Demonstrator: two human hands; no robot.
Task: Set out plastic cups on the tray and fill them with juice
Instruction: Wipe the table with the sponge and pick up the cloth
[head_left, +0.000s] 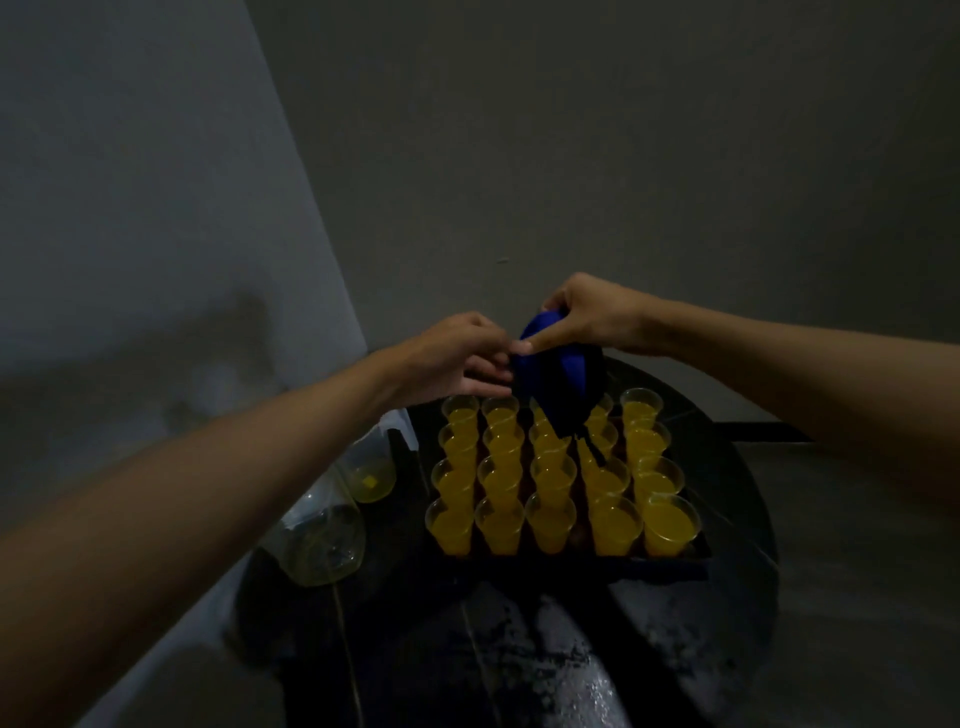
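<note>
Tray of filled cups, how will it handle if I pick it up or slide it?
Probably heavy for its size: the tray carries rows of plastic cups nearly full of juice. The cups look thin, narrow-based and closely packed, so a tilt or jolt would likely slop juice or tip some. Keeping it level seems wise.

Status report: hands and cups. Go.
Left hand and right hand grip blue object over far rows. Visible cups on tray hold juice. Blue object hides some cups.

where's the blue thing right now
In the head view it is near centre: the blue item hangs over the far rows of filled cups on the tray, held between the left hand and the right hand.
</note>
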